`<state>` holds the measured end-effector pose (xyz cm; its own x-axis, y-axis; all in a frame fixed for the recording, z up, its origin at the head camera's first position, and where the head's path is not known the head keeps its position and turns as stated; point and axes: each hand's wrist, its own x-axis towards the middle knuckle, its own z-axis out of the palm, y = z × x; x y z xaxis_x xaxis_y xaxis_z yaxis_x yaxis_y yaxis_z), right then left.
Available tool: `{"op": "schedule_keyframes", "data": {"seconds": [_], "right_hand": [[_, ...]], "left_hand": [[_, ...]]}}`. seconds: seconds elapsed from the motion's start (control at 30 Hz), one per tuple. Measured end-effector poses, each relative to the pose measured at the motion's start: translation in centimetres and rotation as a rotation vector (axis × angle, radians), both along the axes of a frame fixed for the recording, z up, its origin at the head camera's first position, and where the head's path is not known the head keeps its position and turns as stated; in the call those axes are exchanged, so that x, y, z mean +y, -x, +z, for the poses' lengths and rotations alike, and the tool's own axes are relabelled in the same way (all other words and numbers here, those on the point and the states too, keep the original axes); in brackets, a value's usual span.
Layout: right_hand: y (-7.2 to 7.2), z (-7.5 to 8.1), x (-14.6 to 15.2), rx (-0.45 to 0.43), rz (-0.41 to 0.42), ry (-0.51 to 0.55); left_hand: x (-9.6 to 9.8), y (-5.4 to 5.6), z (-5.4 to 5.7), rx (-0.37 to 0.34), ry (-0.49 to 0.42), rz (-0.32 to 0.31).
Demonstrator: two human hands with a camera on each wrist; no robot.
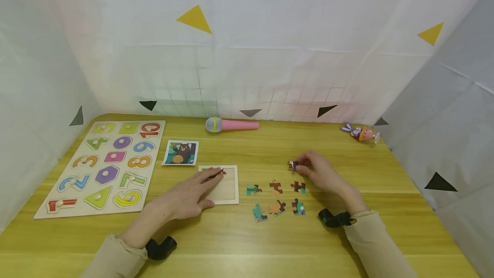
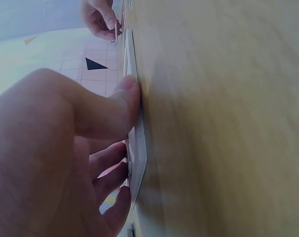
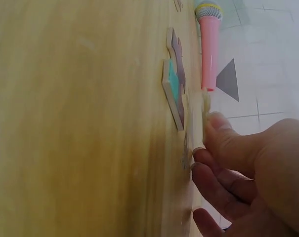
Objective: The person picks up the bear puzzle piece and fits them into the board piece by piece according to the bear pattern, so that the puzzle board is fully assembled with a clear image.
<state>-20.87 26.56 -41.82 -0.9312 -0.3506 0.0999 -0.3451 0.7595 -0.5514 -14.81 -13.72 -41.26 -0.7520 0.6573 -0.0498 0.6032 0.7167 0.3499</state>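
Puzzle frame taken as landmark; it lies flat on the wooden table. Left hand over the frame's left half: fingers extended, resting across the upper part, thumb against the near rim. Brown piece shows inside by the fingertips; whatever else lies beneath the hand is hidden.

Right hand well to the right of the frame, level with its far edge. Thumb and fingers pinch a jigsaw piece, which the right wrist view shows edge-on. Six loose pieces in two rows of three, right of the frame. Bear card just beyond its far-left corner.

Judgement on method: check the pinched piece against the bear card and turn it before it reaches the frame. Hold it by the edges, tabs free. Left fingertips should brace frame and brown piece yet leave the receiving spot uncovered. Lower flat, tab over socket, press straight down; pushing in sideways could lift a neighbour. If it binds, raise and re-turn, no forcing.
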Motion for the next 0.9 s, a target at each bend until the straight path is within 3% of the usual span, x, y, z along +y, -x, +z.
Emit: {"op": "schedule_keyframes", "data": {"seconds": [0.57, 0.9], "right_hand": [[-0.3, 0.6, -0.5, -0.032, -0.022, 0.044], [-0.4, 0.9, -1.9, 0.076, 0.038, 0.053]], "left_hand": [[0.0, 0.0, 0.0, -0.005, 0.005, 0.012], [0.0, 0.0, 0.1, -0.029, 0.015, 0.013]]}}
